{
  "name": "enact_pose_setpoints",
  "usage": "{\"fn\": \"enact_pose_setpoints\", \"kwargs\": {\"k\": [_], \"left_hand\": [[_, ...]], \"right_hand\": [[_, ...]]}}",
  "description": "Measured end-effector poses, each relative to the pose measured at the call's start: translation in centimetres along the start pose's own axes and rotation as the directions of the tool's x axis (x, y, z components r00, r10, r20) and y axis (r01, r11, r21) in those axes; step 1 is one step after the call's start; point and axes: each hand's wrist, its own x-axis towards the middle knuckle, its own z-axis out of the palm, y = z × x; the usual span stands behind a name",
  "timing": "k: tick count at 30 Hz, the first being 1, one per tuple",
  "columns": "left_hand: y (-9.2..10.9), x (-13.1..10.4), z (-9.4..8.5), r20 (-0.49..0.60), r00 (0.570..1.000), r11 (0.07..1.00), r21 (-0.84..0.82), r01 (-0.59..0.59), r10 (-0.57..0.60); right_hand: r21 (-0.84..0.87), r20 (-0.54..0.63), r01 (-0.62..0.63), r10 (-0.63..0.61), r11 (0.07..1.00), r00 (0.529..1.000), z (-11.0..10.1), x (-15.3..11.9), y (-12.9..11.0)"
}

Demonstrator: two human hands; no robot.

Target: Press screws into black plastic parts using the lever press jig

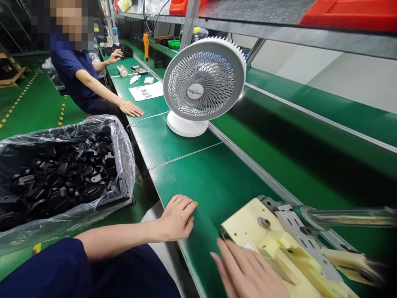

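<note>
My left hand (178, 217) rests on the near edge of the green workbench (201, 182), its fingers curled in together. A small tan-orange bit shows at one fingertip, and what the fingers may hold is hidden. Fingers stretched out, my right hand (245, 269) lies at the near left side of a cream-coloured fixture (248, 221) and holds nothing visible. The fixture carries yellowish raised blocks, a metal plate (296, 227) with slots and a clamp lever (350, 217), partly blurred.
A white and grey fan (204, 78) stands farther along the bench. On the left, a plastic-lined bin (124, 165) holds several black parts. Beyond it a person in dark blue (70, 70) sits with one hand on the bench, near a paper sheet (147, 91). An orange screwdriver (146, 46) hangs behind.
</note>
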Motion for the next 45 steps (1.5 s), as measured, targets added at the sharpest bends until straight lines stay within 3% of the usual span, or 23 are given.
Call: {"fn": "enact_pose_setpoints", "kwargs": {"k": [2, 5, 8, 12, 16, 19, 22, 25, 28, 30, 38, 45], "left_hand": [[-0.2, -0.1, -0.4, -0.037, 0.994, 0.987, -0.131, 0.098, -0.103], [-0.7, -0.1, -1.2, -0.079, 0.976, 0.961, -0.205, 0.184, -0.204], [-1.0, 0.2, -2.0, -0.12, 0.952, 0.933, -0.263, 0.243, -0.282], [-0.5, 0.5, -3.0, -0.14, 0.933, 0.906, -0.322, 0.273, -0.331], [-0.2, -0.3, -3.3, -0.057, 0.937, 0.881, -0.364, 0.303, -0.345], [-0.8, -1.3, -3.1, -0.032, 0.931, 0.873, -0.36, 0.329, -0.363], [-1.5, -1.8, -3.1, -0.06, 0.946, 0.927, -0.229, 0.296, -0.317], [-1.5, -1.8, -3.9, -0.076, 0.986, 0.986, 0.066, 0.153, -0.148], [-0.7, -1.2, -4.7, -0.079, 0.997, 0.948, 0.316, 0.018, 0.007], [-0.1, -0.7, -5.0, -0.085, 0.995, 0.918, 0.396, -0.013, 0.051], [1.2, 2.4, -4.9, -0.108, 0.992, 0.89, 0.456, -0.002, 0.058], [2.0, 6.8, -4.7, -0.098, 0.994, 0.795, 0.599, 0.093, -0.043]], "right_hand": [[-0.089, 0.073, 0.109, -0.103, 0.99, 0.992, 1.4, 2.2, -2.1], [-0.05, 0.181, 0.066, -0.056, 0.997, 0.982, 3.7, 3.5, -4.6], [-0.034, 0.226, 0.019, -0.011, 0.999, 0.974, 6.2, 2.2, -5.2], [0.006, 0.227, -0.033, 0.03, 0.999, 0.973, 8.7, 0.0, -4.3], [0.078, 0.246, -0.155, 0.132, 0.985, 0.96, 8.6, 0.2, -4.8], [0.064, 0.305, -0.257, 0.227, 0.964, 0.925, 7.6, 1.7, -5.0], [0.039, 0.288, -0.326, 0.302, 0.945, 0.909, 6.9, 3.4, -4.1], [-0.021, 0.243, -0.38, 0.374, 0.925, 0.895, 6.6, 4.8, -3.3], [-0.053, 0.193, -0.443, 0.445, 0.895, 0.875, 6.8, 5.9, -3.1], [-0.047, 0.176, -0.477, 0.477, 0.878, 0.861, 7.0, 6.4, -3.2], [-0.063, 0.081, -0.578, 0.581, 0.814, 0.81, 7.8, 7.0, -2.6], [-0.222, -0.038, -0.604, 0.612, 0.766, 0.79, 9.3, 8.9, -0.8]]}}
